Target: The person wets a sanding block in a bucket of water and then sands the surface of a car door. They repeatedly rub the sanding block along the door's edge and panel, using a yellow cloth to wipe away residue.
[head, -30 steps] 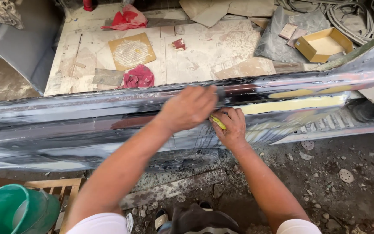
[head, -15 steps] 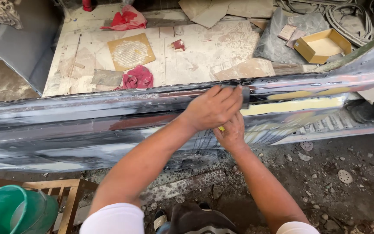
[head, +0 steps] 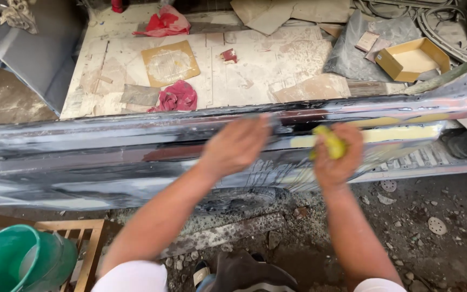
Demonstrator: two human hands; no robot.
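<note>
Panel [head: 136, 157] runs left to right under me; my left hand [head: 236, 145] lies flat on it, right hand [head: 335, 154] grips a yellow pad [head: 331, 141].

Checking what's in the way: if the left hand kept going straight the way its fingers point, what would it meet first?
The left hand already lies against the long dark metal panel; straight on is probably the panel's top edge, then the dusty board. Motion blur leaves this unsure.

A long dark glossy car panel [head: 109, 157] is laid horizontally across the view, patched with pale yellow filler at its right part. A small yellow-green pad [head: 331, 143] is pressed against it.
</note>
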